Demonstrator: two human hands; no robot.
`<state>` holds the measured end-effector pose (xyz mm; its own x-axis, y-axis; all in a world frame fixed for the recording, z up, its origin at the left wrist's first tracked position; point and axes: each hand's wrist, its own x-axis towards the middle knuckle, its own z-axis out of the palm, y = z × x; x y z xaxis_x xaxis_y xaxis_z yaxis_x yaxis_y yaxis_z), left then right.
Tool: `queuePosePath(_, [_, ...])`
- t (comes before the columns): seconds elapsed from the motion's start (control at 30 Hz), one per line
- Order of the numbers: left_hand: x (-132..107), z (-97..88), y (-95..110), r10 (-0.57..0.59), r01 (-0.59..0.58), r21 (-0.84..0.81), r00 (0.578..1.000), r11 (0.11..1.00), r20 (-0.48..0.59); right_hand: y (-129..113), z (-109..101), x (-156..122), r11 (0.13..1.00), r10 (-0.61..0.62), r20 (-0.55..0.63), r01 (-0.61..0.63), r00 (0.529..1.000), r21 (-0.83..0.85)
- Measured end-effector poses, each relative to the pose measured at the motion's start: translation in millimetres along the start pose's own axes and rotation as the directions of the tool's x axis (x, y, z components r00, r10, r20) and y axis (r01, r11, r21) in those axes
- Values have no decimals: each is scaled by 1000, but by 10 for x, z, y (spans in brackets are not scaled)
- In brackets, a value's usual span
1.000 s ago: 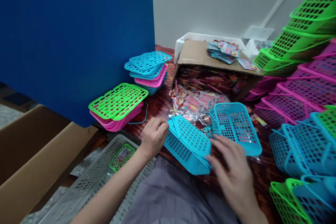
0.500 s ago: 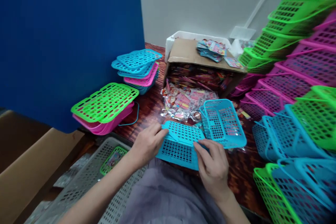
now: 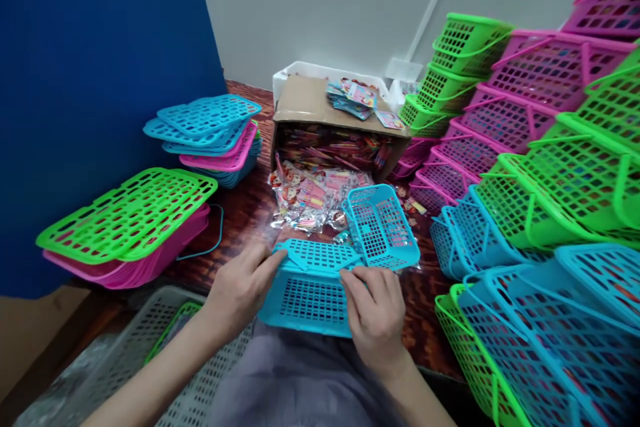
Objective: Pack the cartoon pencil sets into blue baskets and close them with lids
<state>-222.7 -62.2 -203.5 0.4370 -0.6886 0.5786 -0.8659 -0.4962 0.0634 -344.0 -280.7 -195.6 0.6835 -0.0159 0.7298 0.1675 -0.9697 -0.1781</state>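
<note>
From the head view, the blue basket (image 3: pixel 310 303) sits at the near edge of the bench (image 3: pixel 245 207), just in front of the person's lap, with a blue lid (image 3: pixel 317 253) over its top. A second ago it lay aslant and the right hand (image 3: pixel 377 310) was spread loosely at its right end; now its long side faces the person, and that hand has curled in, thumb and fingers pinching the near right corner of the rim. The left hand (image 3: pixel 245 287) pinches the left end, where it was already; whether it grips lid, rim or both, I can't tell. So both ends are now held at once, which I'd judge makes the basket steadier and the lid easier to press evenly. Just beyond, to the right, a lidless basket (image 3: pixel 381 223) rests tilted near the shiny packets (image 3: pixel 315 193) spilling from the box (image 3: pixel 305 103). Off left are the green lid (image 3: pixel 130 213) and blue lids (image 3: pixel 210 113) in piles, above a grey crate (image 3: pixel 167 297); stacked baskets (image 3: pixel 540 140) rise on the right.
</note>
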Motion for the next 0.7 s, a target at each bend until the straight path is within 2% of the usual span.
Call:
queuePosePath(0.27, [7, -107, 53, 5, 7, -74, 986, 997, 166, 76, -33, -38, 996, -86, 107, 81, 991, 46])
queuePosePath(0.4, [4, -140, 65, 0, 18, -91, 980, 996, 197, 92, -4, -80, 992, -110, 98, 102, 989, 79])
queuePosePath(0.57, [69, -189, 76, -4, 41, -123, 957, 992, 290, 93, -24, -99, 988, -131, 89, 122, 987, 97])
queuePosePath(0.63, [94, -197, 89, -13, 35, -82, 965, 996, 263, 97, -39, -96, 988, -127, 87, 118, 988, 100])
queuePosePath(0.7, [107, -210, 117, -25, 31, -30, 981, 999, 193, 102, -53, -81, 990, -111, 90, 102, 990, 95])
